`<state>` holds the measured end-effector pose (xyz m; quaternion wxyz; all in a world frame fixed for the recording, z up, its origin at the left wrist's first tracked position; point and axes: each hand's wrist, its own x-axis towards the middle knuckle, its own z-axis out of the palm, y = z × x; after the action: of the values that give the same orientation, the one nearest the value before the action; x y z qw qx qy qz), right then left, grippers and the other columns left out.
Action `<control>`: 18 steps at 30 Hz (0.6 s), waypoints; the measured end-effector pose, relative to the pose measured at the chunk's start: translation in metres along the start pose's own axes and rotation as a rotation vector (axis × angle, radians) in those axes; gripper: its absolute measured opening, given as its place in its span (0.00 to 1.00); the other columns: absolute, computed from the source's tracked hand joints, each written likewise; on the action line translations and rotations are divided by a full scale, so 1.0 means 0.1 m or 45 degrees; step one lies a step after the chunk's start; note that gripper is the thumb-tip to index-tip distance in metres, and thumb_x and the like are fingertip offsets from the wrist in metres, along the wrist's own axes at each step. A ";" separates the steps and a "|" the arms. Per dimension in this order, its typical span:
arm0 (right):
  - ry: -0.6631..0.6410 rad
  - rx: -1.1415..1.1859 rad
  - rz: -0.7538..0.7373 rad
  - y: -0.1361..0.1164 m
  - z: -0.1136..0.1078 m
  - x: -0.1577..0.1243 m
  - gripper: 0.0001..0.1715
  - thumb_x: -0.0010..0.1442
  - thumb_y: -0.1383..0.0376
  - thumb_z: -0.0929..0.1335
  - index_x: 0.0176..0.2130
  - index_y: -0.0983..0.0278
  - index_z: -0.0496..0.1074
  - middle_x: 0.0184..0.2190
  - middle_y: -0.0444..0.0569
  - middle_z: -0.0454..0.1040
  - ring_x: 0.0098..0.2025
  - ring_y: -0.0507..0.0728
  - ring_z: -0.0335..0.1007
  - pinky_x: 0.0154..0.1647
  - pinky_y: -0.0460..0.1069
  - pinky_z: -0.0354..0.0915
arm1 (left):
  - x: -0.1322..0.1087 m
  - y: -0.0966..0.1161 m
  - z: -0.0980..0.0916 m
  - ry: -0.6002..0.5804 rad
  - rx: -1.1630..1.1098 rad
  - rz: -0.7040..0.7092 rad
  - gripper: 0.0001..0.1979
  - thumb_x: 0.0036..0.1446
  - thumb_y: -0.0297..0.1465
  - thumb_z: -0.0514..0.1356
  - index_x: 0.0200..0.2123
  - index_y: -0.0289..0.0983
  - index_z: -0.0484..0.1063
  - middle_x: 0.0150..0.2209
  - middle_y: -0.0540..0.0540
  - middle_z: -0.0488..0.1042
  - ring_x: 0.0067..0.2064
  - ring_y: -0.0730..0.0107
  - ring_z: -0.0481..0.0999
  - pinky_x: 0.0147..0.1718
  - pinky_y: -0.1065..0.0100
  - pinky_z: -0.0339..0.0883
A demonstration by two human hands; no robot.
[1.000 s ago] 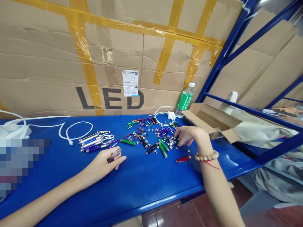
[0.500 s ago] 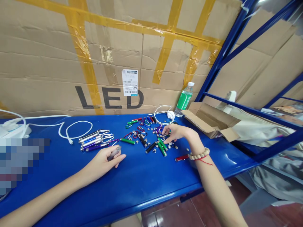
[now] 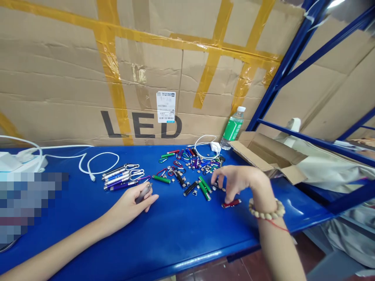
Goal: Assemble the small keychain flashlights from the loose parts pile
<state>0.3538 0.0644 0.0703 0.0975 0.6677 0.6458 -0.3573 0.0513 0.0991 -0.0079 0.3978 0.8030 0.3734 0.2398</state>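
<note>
My left hand point(image 3: 133, 205) is closed around a small grey metal tube point(image 3: 143, 192), like a mini flashlight body, over the front of the blue table. At the right edge of a pile of parts, my right hand point(image 3: 238, 181) hangs palm down with its fingers curled and apart; I see nothing held in it. Its thumb is just above a red flashlight tube point(image 3: 231, 203), and whether they touch is unclear. Left of this hand lie green tubes point(image 3: 205, 188), black tubes point(image 3: 191, 189) and small silver button-like pieces point(image 3: 195, 192).
Finished-looking flashlights with carabiners point(image 3: 123, 177) lie in a row at left. Behind stand a water bottle point(image 3: 233, 128), a white charger cable point(image 3: 215, 146) and a large taped carton point(image 3: 140, 78). An opened small box point(image 3: 263, 150) sits right, beside blue rack bars point(image 3: 293, 136).
My right hand has moved from over the pile to the right and nearer me, toward the red tube. My left hand keeps hold of the grey tube. The view has shifted slightly.
</note>
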 end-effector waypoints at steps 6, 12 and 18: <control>0.144 -0.233 0.114 -0.31 0.20 0.21 0.31 0.39 0.78 0.67 0.45 0.62 0.67 0.36 0.45 0.73 0.21 0.47 0.65 0.18 0.41 0.58 | -0.01 -0.03 0.01 0.057 -0.001 0.009 0.18 0.55 0.42 0.51 0.20 0.38 0.52 0.18 0.54 0.59 0.21 0.76 0.61 0.24 0.72 0.57; 0.768 -0.358 -0.075 0.00 0.06 0.45 0.19 0.50 0.72 0.65 0.43 0.61 0.71 0.43 0.50 0.70 0.39 0.54 0.69 0.39 0.48 0.64 | -0.01 -0.03 0.01 0.108 0.040 -0.015 0.18 0.54 0.43 0.51 0.21 0.38 0.52 0.19 0.53 0.60 0.22 0.75 0.61 0.24 0.72 0.57; 0.319 -0.119 -0.059 -0.02 0.05 0.17 0.36 0.35 0.68 0.74 0.47 0.63 0.69 0.38 0.48 0.72 0.34 0.54 0.70 0.29 0.44 0.66 | -0.07 0.01 0.01 0.098 0.180 -0.005 0.16 0.60 0.43 0.41 0.32 0.38 0.59 0.30 0.49 0.66 0.32 0.70 0.65 0.31 0.69 0.60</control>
<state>0.3485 0.0754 0.0570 0.0390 0.6867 0.6841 -0.2427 0.0483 0.0925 -0.0087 0.3259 0.8186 0.4060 0.2426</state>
